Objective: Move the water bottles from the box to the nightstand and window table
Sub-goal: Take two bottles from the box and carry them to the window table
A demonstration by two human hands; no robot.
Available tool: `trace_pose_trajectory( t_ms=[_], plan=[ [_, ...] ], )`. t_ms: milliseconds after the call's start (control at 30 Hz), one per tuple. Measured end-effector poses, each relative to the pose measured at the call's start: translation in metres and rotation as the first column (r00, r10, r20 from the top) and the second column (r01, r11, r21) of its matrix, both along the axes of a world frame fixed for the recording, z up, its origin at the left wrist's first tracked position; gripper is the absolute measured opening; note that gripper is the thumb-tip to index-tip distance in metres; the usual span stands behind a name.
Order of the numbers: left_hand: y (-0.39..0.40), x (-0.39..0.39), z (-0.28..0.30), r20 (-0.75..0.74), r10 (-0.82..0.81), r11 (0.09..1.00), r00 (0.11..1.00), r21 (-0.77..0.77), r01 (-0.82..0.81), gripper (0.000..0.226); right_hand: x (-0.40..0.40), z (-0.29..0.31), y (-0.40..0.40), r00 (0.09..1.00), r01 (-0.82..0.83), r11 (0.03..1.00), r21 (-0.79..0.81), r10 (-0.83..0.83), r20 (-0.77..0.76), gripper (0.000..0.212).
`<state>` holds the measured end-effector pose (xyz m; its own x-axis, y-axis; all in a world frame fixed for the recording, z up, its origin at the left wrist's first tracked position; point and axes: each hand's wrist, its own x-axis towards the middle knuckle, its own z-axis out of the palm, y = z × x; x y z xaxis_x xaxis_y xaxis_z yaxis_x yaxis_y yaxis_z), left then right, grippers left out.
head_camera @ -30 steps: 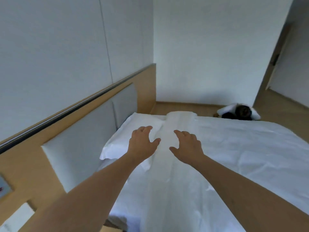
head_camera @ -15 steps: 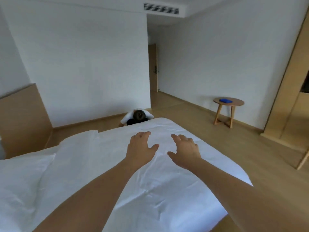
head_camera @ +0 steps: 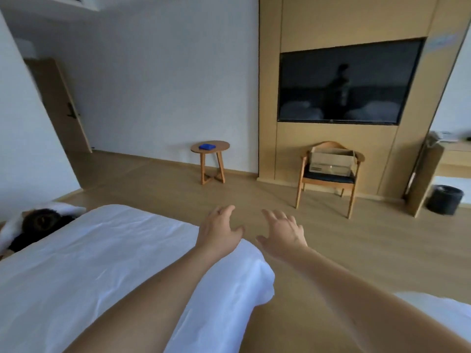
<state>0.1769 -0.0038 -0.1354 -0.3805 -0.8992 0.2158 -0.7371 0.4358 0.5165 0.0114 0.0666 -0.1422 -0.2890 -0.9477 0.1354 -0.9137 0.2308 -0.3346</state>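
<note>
Nearest us, our left hand (head_camera: 218, 230) and right hand (head_camera: 283, 233) reach forward over the bed (head_camera: 84, 253), each grip spread and holding nothing. Farther off, an open cardboard box (head_camera: 331, 160) sits on a wooden chair (head_camera: 328, 180); we cannot tell what it contains.

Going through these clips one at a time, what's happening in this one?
A person stands beside a white bed in a hotel-style room, both arms stretched forward. The left hand and right hand are open and hold nothing. Across the floor, a cardboard box sits on a wooden chair under a wall television. No bottle has been picked up yet, and none can be made out clearly. A small round table with a blue object stands by the wall.
</note>
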Motion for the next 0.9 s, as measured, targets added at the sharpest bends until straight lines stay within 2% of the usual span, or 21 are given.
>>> trace_pose_trajectory(
  t_ms=[267, 467, 700, 900],
  plan=[
    [-0.127, -0.145, 0.004, -0.001, -0.28, 0.959, 0.96, -0.033, 0.28, 0.062, -0.118, 0.016, -0.088, 0.955, 0.297, 0.955, -0.008, -0.297, -0.016, 0.071],
    [-0.2, -0.233, 0.01, 0.02, -0.445, 0.895, 0.895, -0.032, 0.445, 0.064, -0.185, 0.021, -0.139, 0.906, 0.423, 0.906, -0.009, -0.423, 0.002, 0.073],
    [-0.264, -0.334, -0.009, 0.057, -0.533, 0.845, 0.844, -0.016, 0.535, 0.065, -0.276, 0.004, -0.198, 0.865, 0.501, 0.865, -0.008, -0.5, 0.033, 0.073],
    [-0.337, -0.445, -0.019, 0.066, -0.534, 0.843, 0.843, -0.036, 0.537, 0.067, -0.39, -0.014, -0.267, 0.861, 0.509, 0.861, -0.016, -0.509, 0.028, 0.075]
  ],
)
